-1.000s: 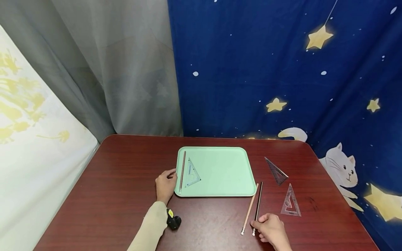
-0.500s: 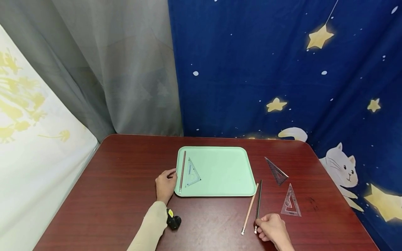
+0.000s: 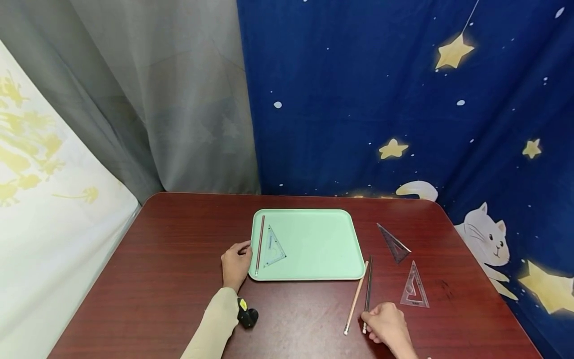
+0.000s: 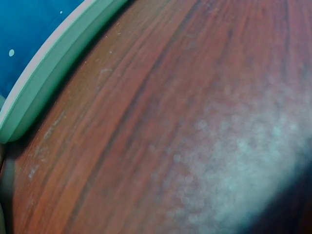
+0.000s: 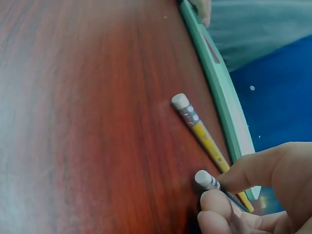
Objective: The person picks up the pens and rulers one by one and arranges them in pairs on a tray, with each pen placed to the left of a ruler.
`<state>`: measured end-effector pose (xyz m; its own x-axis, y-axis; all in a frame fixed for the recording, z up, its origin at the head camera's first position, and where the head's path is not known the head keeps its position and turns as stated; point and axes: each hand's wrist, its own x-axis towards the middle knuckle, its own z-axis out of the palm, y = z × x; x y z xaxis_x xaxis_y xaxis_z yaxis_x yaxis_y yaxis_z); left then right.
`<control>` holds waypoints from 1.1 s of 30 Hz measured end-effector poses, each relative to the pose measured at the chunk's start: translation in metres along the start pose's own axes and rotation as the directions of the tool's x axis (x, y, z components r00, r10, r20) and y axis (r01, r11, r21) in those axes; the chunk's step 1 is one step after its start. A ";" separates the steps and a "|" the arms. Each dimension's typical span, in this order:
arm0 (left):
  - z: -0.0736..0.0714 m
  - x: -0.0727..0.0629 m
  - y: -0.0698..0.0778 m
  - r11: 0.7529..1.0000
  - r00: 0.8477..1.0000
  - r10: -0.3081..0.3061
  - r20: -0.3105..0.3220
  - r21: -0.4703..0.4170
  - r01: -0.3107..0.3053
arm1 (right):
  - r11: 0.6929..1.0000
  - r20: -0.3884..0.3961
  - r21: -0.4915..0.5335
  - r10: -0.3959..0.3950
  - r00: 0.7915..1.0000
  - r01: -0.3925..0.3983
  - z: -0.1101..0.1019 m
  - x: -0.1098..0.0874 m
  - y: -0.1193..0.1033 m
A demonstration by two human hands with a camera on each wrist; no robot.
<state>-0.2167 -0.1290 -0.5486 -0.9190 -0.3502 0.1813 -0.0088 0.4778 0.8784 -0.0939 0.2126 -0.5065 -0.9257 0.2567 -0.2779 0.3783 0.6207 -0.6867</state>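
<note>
My left hand holds the left rim of a pale green tray; its fingertips at the rim are small and partly hidden. Inside the tray lie a reddish pencil and a clear set square. My right hand pinches a dark pencil near its white eraser, between thumb and fingers. To its left lies a yellowish pencil, its far tip at the tray's lower right corner. In the right wrist view, this yellow pencil lies beside the pinched one.
Right of the tray, two more clear set squares rest on the table: one farther back, the other nearer my right hand. The brown table ends at curtains behind. A black device is on my left wrist.
My right hand has shifted the dark pencil slightly away from the table's front edge, its far end nearing the yellowish pencil's tip. The left hand stays at the tray.
</note>
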 end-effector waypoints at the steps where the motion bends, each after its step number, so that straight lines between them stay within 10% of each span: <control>1: 0.000 0.000 -0.001 1.000 1.000 0.001 0.000 0.002 -0.001 | 0.999 0.015 0.043 0.020 1.000 -0.020 0.000 0.000 0.000; 14: 0.000 0.002 0.000 1.000 1.000 0.002 -0.015 0.013 -0.002 | 0.846 0.324 0.510 -0.025 0.946 -0.152 -0.017 0.013 0.014; 21: 0.000 0.000 0.002 1.000 1.000 -0.010 -0.005 0.015 0.010 | 0.765 0.350 0.623 -0.088 0.933 -0.162 -0.024 0.017 0.013; 33: 0.000 0.000 0.001 1.000 1.000 -0.021 0.002 0.001 0.021 | 0.725 0.370 0.682 -0.228 0.901 -0.097 -0.023 0.026 -0.001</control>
<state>-0.2169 -0.1286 -0.5476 -0.9194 -0.3585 0.1619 -0.0284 0.4710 0.8817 -0.1185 0.2356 -0.4974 -0.9214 -0.1845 -0.3421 0.3610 -0.0801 -0.9291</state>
